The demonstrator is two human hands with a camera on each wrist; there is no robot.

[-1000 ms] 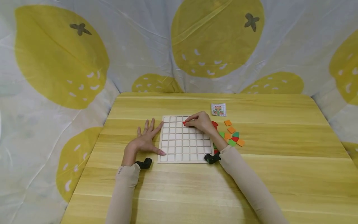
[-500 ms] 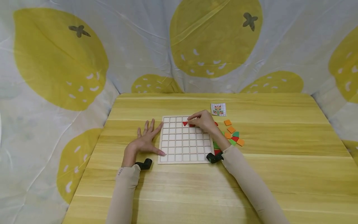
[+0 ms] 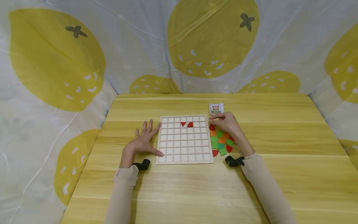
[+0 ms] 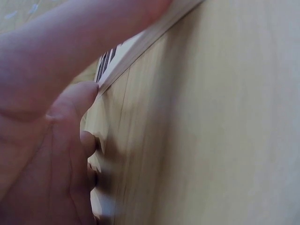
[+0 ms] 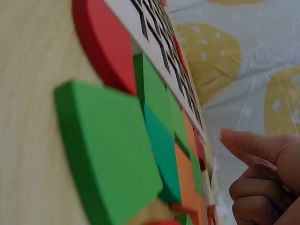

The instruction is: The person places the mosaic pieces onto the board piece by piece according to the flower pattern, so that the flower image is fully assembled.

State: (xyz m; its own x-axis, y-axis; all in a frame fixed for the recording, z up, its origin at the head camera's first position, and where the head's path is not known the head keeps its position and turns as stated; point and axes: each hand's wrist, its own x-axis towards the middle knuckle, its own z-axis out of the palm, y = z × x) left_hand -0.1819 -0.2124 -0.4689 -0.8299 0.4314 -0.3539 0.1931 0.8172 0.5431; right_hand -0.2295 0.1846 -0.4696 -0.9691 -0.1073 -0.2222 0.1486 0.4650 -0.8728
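Note:
My left hand point(image 3: 141, 143) lies spread against the left side of a pale wooden grid board point(image 3: 176, 150), thumb over its lower left corner and index fingertip at its edge. In the left wrist view, the fingertips of that hand point(image 4: 51, 154) meet the board's rim. On the board sit a red triangle point(image 3: 183, 124) and a red quarter-round piece point(image 3: 190, 124), one beside the other. My right hand point(image 3: 228, 123) hovers past the board's upper right corner, above a red piece point(image 3: 212, 128). Its thumb and index finger stand apart with nothing between them; the other fingers are curled.
Red, orange, green and teal pieces lie in a pile against the board's right side, with a green tile point(image 5: 108, 150) nearest the right wrist camera. Behind them lies a small printed pattern card point(image 3: 216, 108). A lemon-print cloth point(image 3: 151, 46) hangs behind the table.
My right hand let go of the red quarter-round piece beside the red triangle, then moved right, off the board and over the pile. My left hand stays put.

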